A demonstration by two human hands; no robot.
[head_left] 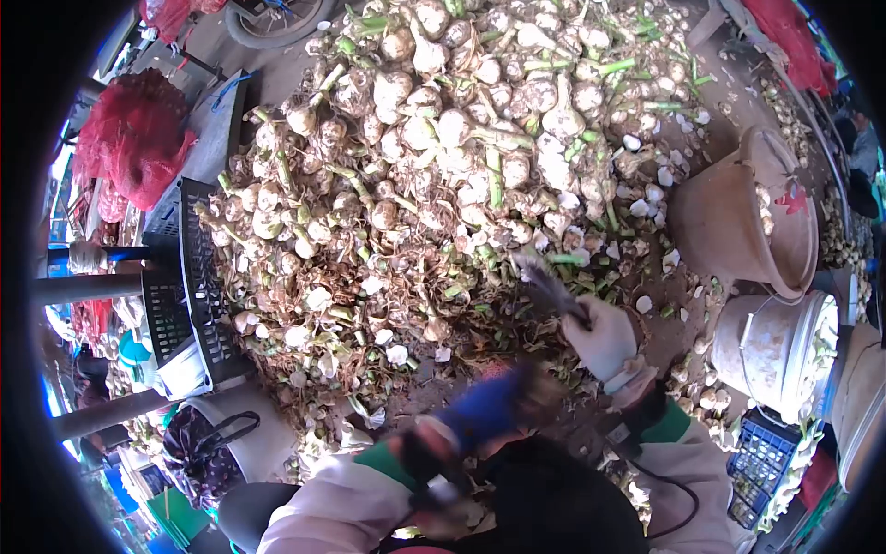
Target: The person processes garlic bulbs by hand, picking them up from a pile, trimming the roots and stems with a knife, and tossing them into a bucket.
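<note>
My right hand (602,340), in a white glove, is closed round the dark handle of a knife (552,290). The blade points up and left over the near edge of a big heap of garlic bulbs (452,129) with roots and cut green stalks. Lower and to the left, my left hand (489,408) wears a blue glove and is smeared by motion. Something brownish shows at its fingertips, too blurred to name. Dry leaves, roots and stalk trimmings (406,286) lie in front of both hands.
At the right stand a brown tub (711,222), a white bucket (738,346) and a blue crate (764,462). A black crate (196,268) borders the heap on the left, near a red mesh sack (134,138). A dark patterned bag (198,452) sits lower left.
</note>
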